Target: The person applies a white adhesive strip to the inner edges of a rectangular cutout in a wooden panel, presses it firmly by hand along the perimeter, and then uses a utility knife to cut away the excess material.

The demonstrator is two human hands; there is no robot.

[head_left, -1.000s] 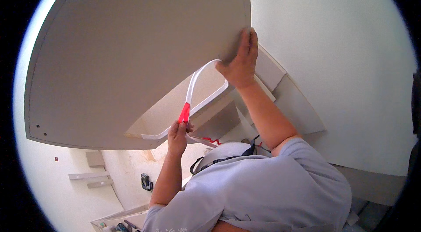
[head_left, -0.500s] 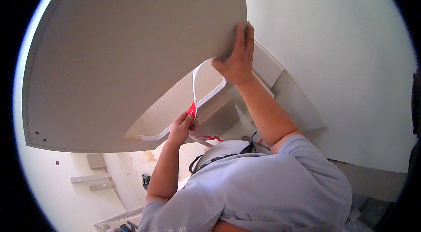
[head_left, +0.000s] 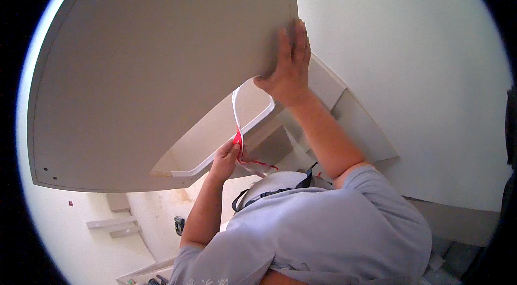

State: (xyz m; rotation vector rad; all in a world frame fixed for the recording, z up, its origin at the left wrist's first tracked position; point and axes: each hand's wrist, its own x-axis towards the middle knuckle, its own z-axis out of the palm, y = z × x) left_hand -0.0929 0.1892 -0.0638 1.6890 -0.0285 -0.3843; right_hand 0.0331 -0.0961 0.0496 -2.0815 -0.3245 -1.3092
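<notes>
A large grey-beige panel (head_left: 156,64) rises overhead on the left, with two small dark holes near its lower left corner. My right hand (head_left: 289,77) lies against its right edge, fingers stretched and thumb spread, the thumb tip by a white flexible strip (head_left: 235,107). That strip loops down from the thumb to my left hand (head_left: 223,162), which pinches it together with its red backing film (head_left: 237,138). A crinkled tail of the film dangles below the fingers. More white strip bends along an edge behind the panel.
A pale wall (head_left: 414,58) stands close on the right. Grey box-like compartments (head_left: 358,115) lie behind my right forearm. At the lower left are small wall ledges (head_left: 111,222), a dark object (head_left: 179,225) and a tray of items (head_left: 142,277).
My right hand has slid slightly up and left along the panel edge, its fingers spreading wider. My left hand has shifted a little, and the red film's tail hangs longer.
</notes>
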